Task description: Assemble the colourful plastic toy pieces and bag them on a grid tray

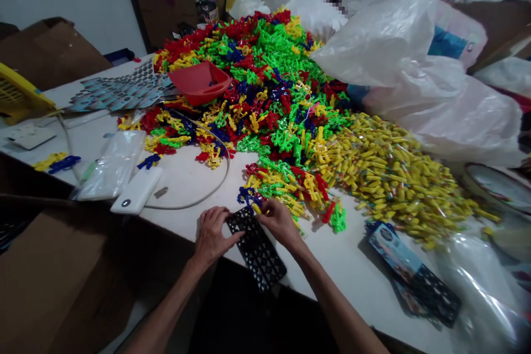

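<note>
A black plastic panel with rows of holes (259, 254) sticks out over the front edge of the table. My left hand (213, 235) is closed on its left side, the thumb lying across the top face. Over the panel's far end, my right hand (279, 222) pinches a small yellow piece (256, 208), mostly covered by the fingers. A dark blue plastic figure (248, 196) is right beside those fingertips; whether they touch it I cannot tell. Just beyond lies a small group of yellow, red and green figures (286, 185).
A big heap of coloured figures (265, 88) fills the back, with a red scoop (203, 84) on it. Small yellow pieces (385, 171) are piled at right, near black panels with printed cards (415, 274). At left are a white phone-like device (136, 191), clear bags (114, 166) and a cable (226, 168).
</note>
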`<move>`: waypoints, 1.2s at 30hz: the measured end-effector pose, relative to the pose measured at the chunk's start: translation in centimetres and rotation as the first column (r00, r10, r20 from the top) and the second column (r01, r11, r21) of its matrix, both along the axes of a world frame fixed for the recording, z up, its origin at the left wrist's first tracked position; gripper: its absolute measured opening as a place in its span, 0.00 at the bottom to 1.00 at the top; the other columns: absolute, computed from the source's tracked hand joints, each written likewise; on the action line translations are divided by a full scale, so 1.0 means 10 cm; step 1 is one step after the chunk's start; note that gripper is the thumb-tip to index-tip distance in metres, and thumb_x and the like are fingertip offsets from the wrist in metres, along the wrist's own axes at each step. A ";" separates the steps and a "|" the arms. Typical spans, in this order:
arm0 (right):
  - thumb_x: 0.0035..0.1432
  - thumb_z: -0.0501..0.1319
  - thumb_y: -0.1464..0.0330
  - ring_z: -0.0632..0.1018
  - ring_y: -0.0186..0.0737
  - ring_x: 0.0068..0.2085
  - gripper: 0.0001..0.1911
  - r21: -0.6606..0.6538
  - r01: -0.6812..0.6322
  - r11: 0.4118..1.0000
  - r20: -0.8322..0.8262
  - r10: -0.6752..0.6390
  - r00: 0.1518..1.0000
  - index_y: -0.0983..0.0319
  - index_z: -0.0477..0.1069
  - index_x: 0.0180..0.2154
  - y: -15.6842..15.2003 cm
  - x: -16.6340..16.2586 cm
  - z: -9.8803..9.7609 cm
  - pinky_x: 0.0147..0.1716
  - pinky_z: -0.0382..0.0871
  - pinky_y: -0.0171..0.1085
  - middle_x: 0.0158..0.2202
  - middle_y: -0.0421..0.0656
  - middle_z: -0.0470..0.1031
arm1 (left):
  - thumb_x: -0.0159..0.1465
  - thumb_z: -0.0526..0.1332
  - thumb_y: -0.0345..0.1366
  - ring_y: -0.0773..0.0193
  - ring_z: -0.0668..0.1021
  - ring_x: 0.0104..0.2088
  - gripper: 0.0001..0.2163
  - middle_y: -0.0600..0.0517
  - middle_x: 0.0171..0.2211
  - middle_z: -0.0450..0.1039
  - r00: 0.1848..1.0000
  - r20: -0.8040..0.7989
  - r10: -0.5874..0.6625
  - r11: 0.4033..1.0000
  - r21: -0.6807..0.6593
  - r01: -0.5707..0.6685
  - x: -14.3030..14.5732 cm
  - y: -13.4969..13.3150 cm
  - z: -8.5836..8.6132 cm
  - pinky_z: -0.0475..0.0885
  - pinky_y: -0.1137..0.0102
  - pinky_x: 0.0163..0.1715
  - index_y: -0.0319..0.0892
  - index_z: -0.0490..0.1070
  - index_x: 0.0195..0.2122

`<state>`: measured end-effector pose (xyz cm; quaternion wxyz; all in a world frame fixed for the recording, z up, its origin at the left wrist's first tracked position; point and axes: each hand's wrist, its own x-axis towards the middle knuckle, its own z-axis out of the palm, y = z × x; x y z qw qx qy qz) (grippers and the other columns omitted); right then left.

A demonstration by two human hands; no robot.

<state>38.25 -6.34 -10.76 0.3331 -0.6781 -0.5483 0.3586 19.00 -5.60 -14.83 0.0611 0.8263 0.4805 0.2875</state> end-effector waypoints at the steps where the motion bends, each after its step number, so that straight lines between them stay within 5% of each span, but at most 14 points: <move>1: 0.42 0.61 0.71 0.68 0.32 0.26 0.08 -0.017 0.010 1.000 -0.207 -0.014 0.978 0.63 0.66 0.30 0.00 -0.03 -0.02 0.26 0.59 0.31 0.23 0.36 0.67 | 0.51 0.64 0.45 0.53 0.71 0.45 0.18 0.45 0.41 0.72 1.000 -0.001 -0.002 1.000 -0.006 0.002 0.00 0.00 0.00 0.62 0.59 0.46 0.41 0.70 0.40; 4: 0.39 0.63 0.70 0.64 0.29 0.22 0.12 -0.056 -0.051 0.997 -0.574 0.009 0.819 0.64 0.67 0.31 0.03 -0.16 -0.05 0.23 0.58 0.30 0.21 0.33 0.64 | 0.50 0.65 0.42 0.54 0.71 0.46 0.17 0.46 0.42 0.72 1.000 0.003 -0.006 1.000 -0.028 0.006 0.00 0.00 0.02 0.62 0.59 0.46 0.42 0.70 0.40; 10: 0.40 0.62 0.66 0.63 0.29 0.20 0.09 -0.053 -0.092 0.994 -0.530 0.050 0.846 0.62 0.63 0.20 0.15 -0.39 -0.11 0.21 0.58 0.30 0.18 0.34 0.63 | 0.49 0.65 0.40 0.56 0.71 0.43 0.15 0.47 0.40 0.72 0.999 0.034 0.010 0.997 -0.076 -0.007 -0.01 0.02 0.05 0.63 0.60 0.44 0.43 0.72 0.39; 13: 0.40 0.61 0.70 0.63 0.29 0.21 0.08 0.005 -0.152 0.988 -0.400 0.141 0.906 0.62 0.60 0.18 0.19 -0.44 -0.15 0.21 0.57 0.30 0.18 0.35 0.63 | 0.50 0.65 0.39 0.56 0.71 0.42 0.14 0.47 0.39 0.73 0.999 0.047 0.023 0.998 -0.067 -0.020 -0.01 0.02 0.03 0.63 0.60 0.43 0.42 0.72 0.38; 16: 0.43 0.59 0.72 0.66 0.31 0.22 0.06 0.014 -0.202 0.979 -0.098 0.203 0.974 0.63 0.63 0.19 0.19 -0.50 -0.14 0.22 0.56 0.30 0.19 0.37 0.65 | 0.51 0.63 0.37 0.56 0.71 0.43 0.12 0.47 0.39 0.73 0.999 0.033 0.017 0.999 -0.050 -0.015 -0.01 0.03 0.01 0.64 0.61 0.42 0.41 0.72 0.37; 18: 0.46 0.58 0.73 0.69 0.34 0.25 0.02 0.017 -0.231 0.973 0.140 0.226 0.964 0.63 0.68 0.24 0.17 -0.57 -0.12 0.24 0.57 0.31 0.23 0.40 0.70 | 0.51 0.61 0.33 0.56 0.71 0.43 0.10 0.47 0.40 0.73 1.000 0.010 0.016 0.999 -0.042 -0.015 -0.03 0.03 -0.02 0.63 0.61 0.43 0.41 0.72 0.36; 21: 0.50 0.55 0.74 0.72 0.37 0.30 0.09 0.024 -0.282 0.959 0.377 0.252 0.891 0.64 0.71 0.34 0.14 -0.65 -0.08 0.28 0.58 0.33 0.32 0.45 0.74 | 0.52 0.58 0.29 0.56 0.71 0.43 0.09 0.47 0.40 0.73 1.000 -0.009 0.023 0.999 -0.038 -0.023 -0.04 0.03 -0.05 0.63 0.62 0.44 0.41 0.71 0.35; 25: 0.50 0.58 0.74 0.73 0.37 0.34 0.11 0.027 -0.369 0.929 0.341 0.339 0.877 0.63 0.70 0.38 0.06 -0.39 0.06 0.31 0.60 0.32 0.35 0.44 0.73 | 0.53 0.61 0.34 0.55 0.72 0.42 0.08 0.48 0.38 0.73 0.999 0.006 0.041 0.999 -0.016 -0.041 -0.04 0.03 -0.04 0.64 0.61 0.43 0.42 0.71 0.34; 29: 0.54 0.56 0.72 0.73 0.38 0.36 0.06 -0.016 -0.214 0.977 0.516 0.191 0.835 0.63 0.71 0.34 -0.10 0.11 0.15 0.31 0.59 0.32 0.36 0.45 0.73 | 0.52 0.63 0.45 0.57 0.73 0.37 0.14 0.48 0.34 0.73 0.989 0.131 0.065 0.998 -0.033 -0.061 -0.04 0.07 -0.02 0.67 0.62 0.39 0.41 0.70 0.35; 33: 0.58 0.52 0.69 0.74 0.39 0.33 0.10 -0.198 -0.155 0.968 0.674 0.249 0.695 0.65 0.72 0.34 -0.16 0.25 0.04 0.26 0.56 0.33 0.35 0.48 0.74 | 0.55 0.61 0.44 0.63 0.74 0.31 0.12 0.51 0.29 0.72 0.947 0.318 0.041 0.981 -0.192 0.023 -0.06 0.13 -0.14 0.69 0.68 0.32 0.41 0.68 0.32; 36: 0.56 0.52 0.72 0.74 0.40 0.33 0.10 -0.173 -0.145 0.974 0.659 0.224 0.718 0.65 0.72 0.33 -0.09 0.18 -0.02 0.26 0.55 0.33 0.35 0.49 0.74 | 0.56 0.60 0.43 0.65 0.75 0.31 0.13 0.51 0.31 0.72 0.890 0.452 0.056 0.937 -0.332 0.109 -0.08 0.16 -0.27 0.71 0.71 0.32 0.40 0.67 0.37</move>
